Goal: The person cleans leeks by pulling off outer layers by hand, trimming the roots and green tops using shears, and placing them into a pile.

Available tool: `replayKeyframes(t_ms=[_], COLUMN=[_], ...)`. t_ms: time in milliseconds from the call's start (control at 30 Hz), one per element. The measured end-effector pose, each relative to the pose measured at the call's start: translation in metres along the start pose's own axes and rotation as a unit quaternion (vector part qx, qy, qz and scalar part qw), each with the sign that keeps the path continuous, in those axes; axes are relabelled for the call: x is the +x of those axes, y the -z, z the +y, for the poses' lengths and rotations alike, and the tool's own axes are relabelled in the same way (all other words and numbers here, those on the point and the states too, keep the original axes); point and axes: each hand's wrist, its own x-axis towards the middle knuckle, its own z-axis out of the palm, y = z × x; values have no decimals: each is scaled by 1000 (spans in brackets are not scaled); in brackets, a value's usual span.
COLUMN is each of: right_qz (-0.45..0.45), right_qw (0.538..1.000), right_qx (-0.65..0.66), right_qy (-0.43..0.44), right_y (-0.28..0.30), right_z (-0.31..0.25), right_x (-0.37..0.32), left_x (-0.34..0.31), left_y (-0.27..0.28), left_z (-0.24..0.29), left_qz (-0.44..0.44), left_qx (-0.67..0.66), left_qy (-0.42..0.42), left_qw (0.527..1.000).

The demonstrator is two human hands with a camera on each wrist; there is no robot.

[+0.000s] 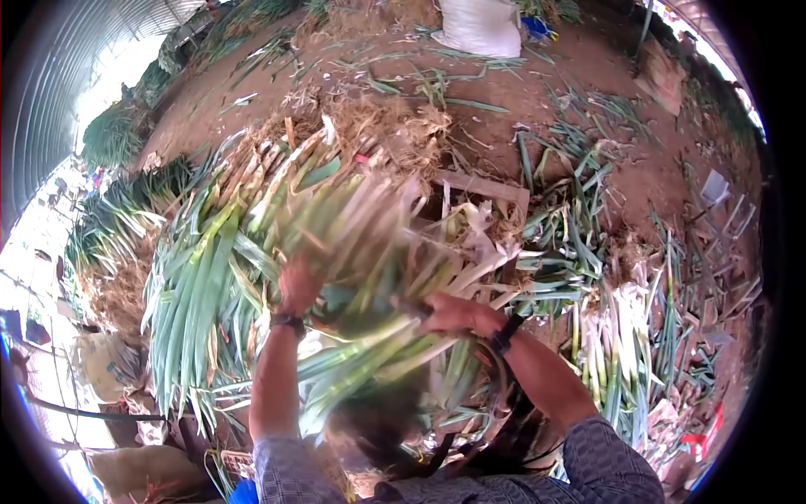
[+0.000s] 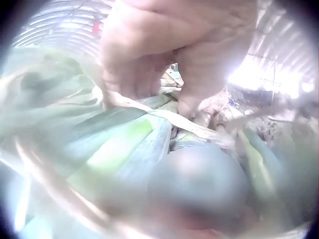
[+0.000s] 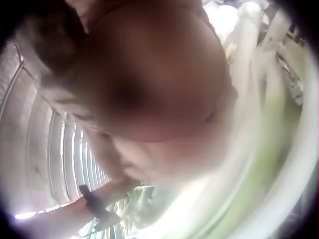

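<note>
Long green onions with white stems and green leaves [image 1: 197, 277] lie in a large pile, roots pointing away. My left hand [image 1: 300, 284] is at the pile's near side; in the left wrist view its fingers and thumb [image 2: 174, 50] pinch green leaves [image 2: 124, 144]. To the right, my right hand [image 1: 457, 315] is curled round a dark, blurred object [image 1: 411, 307], above a loose spread of stalks [image 1: 361, 357]. The right wrist view shows the blurred right hand [image 3: 164, 99] beside pale stalks [image 3: 249, 124]; its fingertips cannot be made out.
A wooden piece [image 1: 483, 185] lies beyond the stalks. Another onion bundle [image 1: 617, 336] is on the right, with cut leaves scattered on the brown ground [image 1: 336, 67]. A white sack [image 1: 480, 29] stands at the far side; a tan sack [image 1: 147, 472] sits near left.
</note>
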Motion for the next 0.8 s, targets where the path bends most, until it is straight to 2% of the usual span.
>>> replayKeyframes(t_ms=[67,133,167,200,233,333,367,467,500,567,633,733,800], right_qz=[-26,69,107,144,104,24,48,102,109,169,214,203,167], right_qw=[998,995,987,977,992,1000,998,990,990,981,969,979,985], right_qx=[-33,78,114,152,73,-7,-30,-74,-87,-75,-56,-27,-32], right_qy=[41,-11,-25,-40,-21,-7,6,65,27,61,109,-9,-13], right_y=[-4,12,21,27,32,19,17,20,24,20,21,35,39], right_z=[6,-2,-17,-24,-18,-4,-15,-11,-10,-7,-4,-7,-17], right_x=[1,-5,-15,-20,-18,-22,-33,-38,-37,-40,-39,-36,-44], left_x=[-10,-20,-30,-43,-59,-95,-102,-94,-93,-91,-93,-92,-94], left_y=[-12,-23,-26,-31,-39,-41,-32,-3,-7,-6,-6,-9,-10], left_z=[-13,-17,-13,-12,-16,-15,-9,18,15,4,7,12,9], left_qz=[-15,-31,-4,-58,-112,-161,-160,-184,-187,-201,-174,-162,-158], left_qx=[10,-4,11,-3,-17,19,43,-1,-20,-50,-33,-47,-100], left_qy=[4,-12,-59,-43,-26,-30,-41,-20,-28,-50,-50,-36,-16], left_qw=[1000,999,998,997,993,986,985,983,982,977,983,985,982])
